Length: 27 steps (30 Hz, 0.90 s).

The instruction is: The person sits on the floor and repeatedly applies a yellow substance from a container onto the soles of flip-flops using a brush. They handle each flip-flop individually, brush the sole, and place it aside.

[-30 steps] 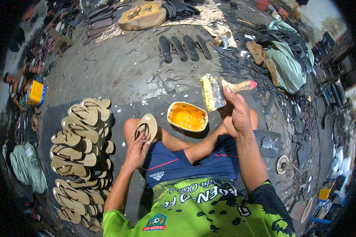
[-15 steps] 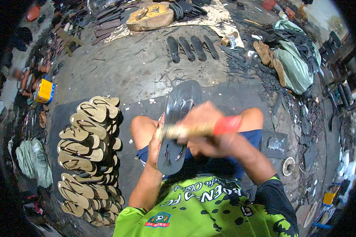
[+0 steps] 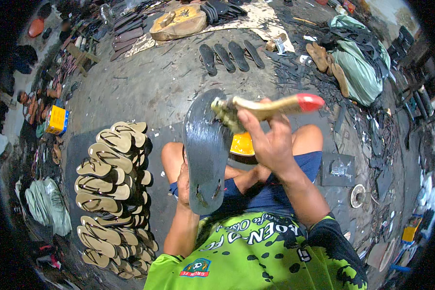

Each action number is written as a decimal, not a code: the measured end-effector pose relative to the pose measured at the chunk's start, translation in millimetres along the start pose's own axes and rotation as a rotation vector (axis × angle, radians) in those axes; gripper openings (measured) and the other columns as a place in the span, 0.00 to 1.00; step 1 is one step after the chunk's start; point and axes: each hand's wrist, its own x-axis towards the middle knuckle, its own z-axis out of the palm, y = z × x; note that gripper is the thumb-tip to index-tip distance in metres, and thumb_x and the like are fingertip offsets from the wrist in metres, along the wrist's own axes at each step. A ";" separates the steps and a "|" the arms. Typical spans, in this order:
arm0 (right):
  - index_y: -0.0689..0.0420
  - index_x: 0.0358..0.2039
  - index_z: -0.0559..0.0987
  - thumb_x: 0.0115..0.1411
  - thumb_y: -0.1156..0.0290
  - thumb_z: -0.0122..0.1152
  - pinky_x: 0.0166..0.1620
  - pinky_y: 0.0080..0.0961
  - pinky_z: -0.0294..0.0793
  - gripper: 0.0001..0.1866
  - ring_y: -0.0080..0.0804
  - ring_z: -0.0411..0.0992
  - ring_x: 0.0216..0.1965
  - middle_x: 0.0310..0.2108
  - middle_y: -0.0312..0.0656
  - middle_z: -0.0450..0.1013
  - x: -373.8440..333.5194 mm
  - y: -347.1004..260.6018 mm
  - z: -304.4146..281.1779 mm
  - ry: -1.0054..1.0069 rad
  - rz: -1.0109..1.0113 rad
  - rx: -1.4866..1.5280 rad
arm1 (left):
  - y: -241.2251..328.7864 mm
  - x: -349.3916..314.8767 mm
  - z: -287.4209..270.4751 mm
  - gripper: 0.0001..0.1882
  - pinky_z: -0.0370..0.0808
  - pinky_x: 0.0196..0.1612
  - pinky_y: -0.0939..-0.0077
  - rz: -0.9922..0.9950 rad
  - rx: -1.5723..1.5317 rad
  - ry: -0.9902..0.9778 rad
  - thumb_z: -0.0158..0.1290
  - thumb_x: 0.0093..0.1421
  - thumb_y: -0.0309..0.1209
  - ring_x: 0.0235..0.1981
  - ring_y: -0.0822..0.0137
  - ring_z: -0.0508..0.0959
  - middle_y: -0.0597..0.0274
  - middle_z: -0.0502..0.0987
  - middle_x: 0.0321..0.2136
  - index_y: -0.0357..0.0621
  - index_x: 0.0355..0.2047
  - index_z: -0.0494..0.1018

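Note:
My left hand (image 3: 183, 182) grips the left edge of a dark flip-flop (image 3: 205, 159), held up over my lap with its sole toward me. Wet shine covers the upper part of the sole, and strap ends show in holes near its lower end. In my right hand (image 3: 269, 140) is a paintbrush (image 3: 275, 106) with a pale wooden handle and a red tip. Its cream-smeared bristles are at the sole's upper right edge; whether they touch it I cannot tell. Behind the flip-flop, a yellow-orange container (image 3: 242, 144) shows in part between my legs.
Stacked tan flip-flops (image 3: 108, 181) stand on my left. Several dark soles (image 3: 229, 57) lie ahead in a row, before a wooden block (image 3: 179, 21). Green sacks (image 3: 357, 72) and dark scraps fill the right side. At far left, another person (image 3: 38, 104) sits near a yellow tin (image 3: 57, 120).
The brush has moved from the sole's middle up to its upper right edge. My right hand has shifted up and right, uncovering the container. The flip-flop has tilted and moved slightly left.

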 end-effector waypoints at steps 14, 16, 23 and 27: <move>0.61 0.43 0.79 0.58 0.78 0.63 0.41 0.25 0.72 0.11 0.27 0.72 0.38 0.37 0.40 0.76 43.3 -8.8 -28.3 0.031 -0.191 0.282 | 4.4 12.0 30.6 0.25 0.76 0.51 0.63 0.101 0.167 0.110 0.35 0.70 0.41 0.47 0.57 0.77 0.48 0.74 0.50 0.34 0.57 0.65; 0.58 0.42 0.79 0.55 0.79 0.64 0.40 0.31 0.73 0.13 0.35 0.73 0.37 0.36 0.42 0.75 49.2 -7.7 -24.5 -0.157 -0.426 0.166 | 8.5 21.7 23.4 0.27 0.76 0.51 0.64 -0.005 -0.023 0.032 0.31 0.71 0.45 0.48 0.57 0.78 0.49 0.74 0.51 0.35 0.59 0.63; 0.52 0.37 0.81 0.53 0.73 0.63 0.32 0.31 0.66 0.09 0.31 0.74 0.30 0.28 0.34 0.76 -46.8 -12.4 2.9 -0.480 -0.510 0.211 | 28.5 44.5 -6.3 0.26 0.81 0.36 0.66 0.164 0.240 0.086 0.33 0.72 0.46 0.35 0.61 0.81 0.50 0.79 0.41 0.36 0.52 0.69; 0.56 0.38 0.81 0.55 0.68 0.64 0.35 0.31 0.70 0.10 0.33 0.75 0.33 0.34 0.37 0.78 -47.7 -14.8 -2.2 -0.328 -0.481 0.549 | 31.7 58.5 26.5 0.27 0.81 0.37 0.64 0.054 -0.108 0.221 0.35 0.71 0.49 0.35 0.59 0.82 0.49 0.79 0.39 0.35 0.50 0.69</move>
